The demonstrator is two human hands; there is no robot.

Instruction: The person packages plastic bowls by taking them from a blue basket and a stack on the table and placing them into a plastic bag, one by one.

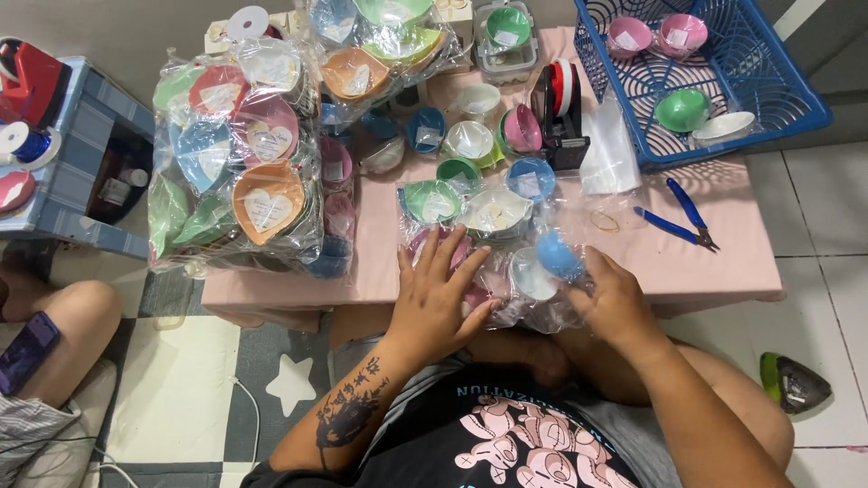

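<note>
Head view: person seated at pink table point(723, 262).
Clear bag point(493, 244): heart-shaped dishes inside, at table's near edge.
Left hand point(434, 298): fingers spread flat, pinning bag down.
Right hand point(615, 303): curled, gripping bag's side, apparently to steady it.
Blue pliers point(678, 217): right of bag.

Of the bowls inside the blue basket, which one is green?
The green bowl lies alone near the middle of the blue basket. The two pink bowls sit at the far end; a white bowl lies beside it.

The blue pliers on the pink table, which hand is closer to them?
Right. The right hand grips the clear bag just below-left of the pliers. The left hand lies flat on the bag, farther left.
</note>
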